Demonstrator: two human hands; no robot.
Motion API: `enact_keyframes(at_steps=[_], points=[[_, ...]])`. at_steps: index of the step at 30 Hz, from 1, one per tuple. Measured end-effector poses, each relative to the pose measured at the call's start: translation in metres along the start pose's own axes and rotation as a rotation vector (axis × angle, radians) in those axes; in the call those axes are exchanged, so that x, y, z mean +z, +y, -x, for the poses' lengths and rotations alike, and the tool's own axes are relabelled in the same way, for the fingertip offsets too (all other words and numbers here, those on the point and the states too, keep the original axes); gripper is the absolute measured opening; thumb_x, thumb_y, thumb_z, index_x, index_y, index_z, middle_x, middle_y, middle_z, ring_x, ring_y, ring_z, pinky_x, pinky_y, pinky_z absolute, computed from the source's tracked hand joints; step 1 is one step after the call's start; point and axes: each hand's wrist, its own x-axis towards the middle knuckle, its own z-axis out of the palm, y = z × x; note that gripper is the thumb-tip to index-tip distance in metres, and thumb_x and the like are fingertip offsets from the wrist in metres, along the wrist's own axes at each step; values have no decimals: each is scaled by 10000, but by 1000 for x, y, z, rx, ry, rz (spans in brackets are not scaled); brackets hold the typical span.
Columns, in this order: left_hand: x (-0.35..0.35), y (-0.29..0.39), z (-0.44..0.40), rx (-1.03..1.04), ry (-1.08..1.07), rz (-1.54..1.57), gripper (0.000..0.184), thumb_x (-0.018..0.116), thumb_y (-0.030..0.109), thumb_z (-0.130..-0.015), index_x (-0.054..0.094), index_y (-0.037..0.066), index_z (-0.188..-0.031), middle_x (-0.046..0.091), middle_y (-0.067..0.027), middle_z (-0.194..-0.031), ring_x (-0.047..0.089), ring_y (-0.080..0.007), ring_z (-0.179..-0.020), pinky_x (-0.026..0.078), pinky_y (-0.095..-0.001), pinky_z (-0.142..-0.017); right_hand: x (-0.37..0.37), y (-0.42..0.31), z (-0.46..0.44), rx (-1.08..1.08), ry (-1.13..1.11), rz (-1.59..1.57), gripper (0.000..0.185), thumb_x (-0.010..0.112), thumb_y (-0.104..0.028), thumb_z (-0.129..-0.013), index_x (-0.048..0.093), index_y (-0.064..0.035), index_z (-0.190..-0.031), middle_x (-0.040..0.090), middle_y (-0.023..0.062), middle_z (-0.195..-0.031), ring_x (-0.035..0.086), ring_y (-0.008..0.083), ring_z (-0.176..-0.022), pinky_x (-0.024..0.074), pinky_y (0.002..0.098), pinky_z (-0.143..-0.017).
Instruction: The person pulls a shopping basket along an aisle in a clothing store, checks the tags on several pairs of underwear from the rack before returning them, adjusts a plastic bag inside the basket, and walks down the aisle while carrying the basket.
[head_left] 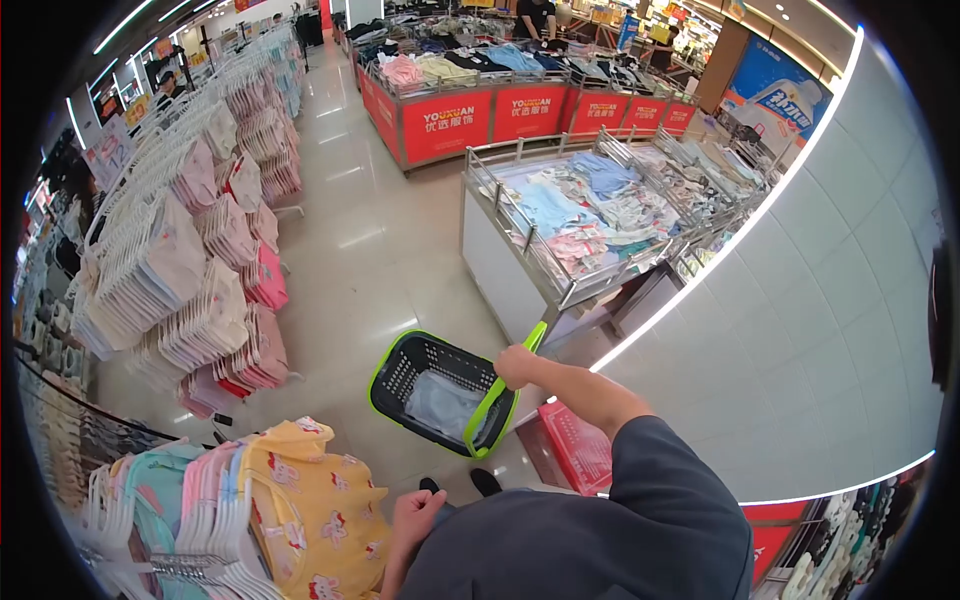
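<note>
My right hand is closed around the lime-green handle of a dark shopping basket with a green rim. The basket hangs over the floor in front of me, tilted a little. A pale blue-grey folded item, which looks plastic-wrapped, lies on its bottom. Low in front of my body, my left hand is loosely curled, with nothing visible in it. Close to its left hangs a yellow garment with a rabbit-like print.
Racks of pink and cream clothes line the left side. A railed display bin of folded garments stands ahead right. Beyond it are red-panelled counters. A white tiled pillar is at right, a red box near its foot.
</note>
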Motion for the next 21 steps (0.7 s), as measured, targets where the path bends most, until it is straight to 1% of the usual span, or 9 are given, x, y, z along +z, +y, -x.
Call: enact_keyframes(at_steps=[3, 6, 10, 13, 16, 17, 20, 21], points=[[-31, 14, 0, 45, 64, -25, 466, 654, 170, -903, 358, 87, -553, 311, 99, -555, 267, -14, -549, 211, -254, -474, -20, -17, -26, 65, -28, -17, 195, 681, -210, -687, 732, -73, -816, 706, 149, -813, 700, 330, -770, 557, 437, -666], [-59, 16, 2, -23, 88, -2, 467, 648, 176, -908, 361, 81, -552, 319, 100, -554, 268, -16, -548, 215, -255, -472, -32, -40, -48, 151, 7, -103, 193, 679, -205, -691, 735, -72, -819, 708, 145, -818, 701, 326, -783, 557, 433, -671], [-91, 13, -5, 12, 31, -52, 464, 647, 190, -909, 368, 76, -557, 332, 99, -555, 280, -20, -547, 223, -259, -473, -48, -77, -64, 228, 35, -133, 181, 673, -194, -699, 737, -80, -824, 711, 143, -827, 702, 316, -790, 550, 444, -685], [-102, 27, -11, 57, -12, -69, 451, 647, 196, -908, 384, 73, -563, 339, 98, -557, 289, -22, -550, 233, -260, -476, -42, -108, -66, 274, 127, -156, 169, 659, -193, -714, 733, -85, -821, 709, 147, -831, 703, 305, -799, 545, 446, -698], [-113, 27, -13, 90, -38, -84, 439, 649, 198, -907, 400, 69, -568, 344, 90, -556, 295, -24, -554, 244, -259, -479, -17, -131, -72, 330, 149, -247, 171, 637, -192, -737, 726, -82, -832, 709, 148, -844, 702, 298, -820, 544, 439, -712], [-119, 23, -16, 99, -38, -92, 436, 649, 199, -907, 405, 66, -570, 347, 86, -556, 296, -25, -556, 248, -260, -479, -17, -138, -68, 355, 98, -262, 184, 622, -191, -750, 718, -72, -852, 708, 152, -871, 700, 306, -840, 544, 440, -725], [-128, 20, -15, 109, -30, -105, 437, 652, 202, -905, 404, 61, -573, 352, 78, -553, 300, -30, -556, 255, -263, -478, -6, -170, -62, 403, 134, -310, 168, 631, -182, -753, 717, -73, -848, 714, 152, -865, 706, 317, -817, 548, 451, -706], [-130, 22, -13, 106, -25, -106, 439, 653, 203, -904, 402, 59, -574, 353, 75, -552, 302, -32, -555, 256, -265, -477, -11, -180, -58, 391, 98, -305, 182, 627, -185, -756, 717, -67, -862, 709, 171, -901, 702, 323, -850, 546, 452, -717]])
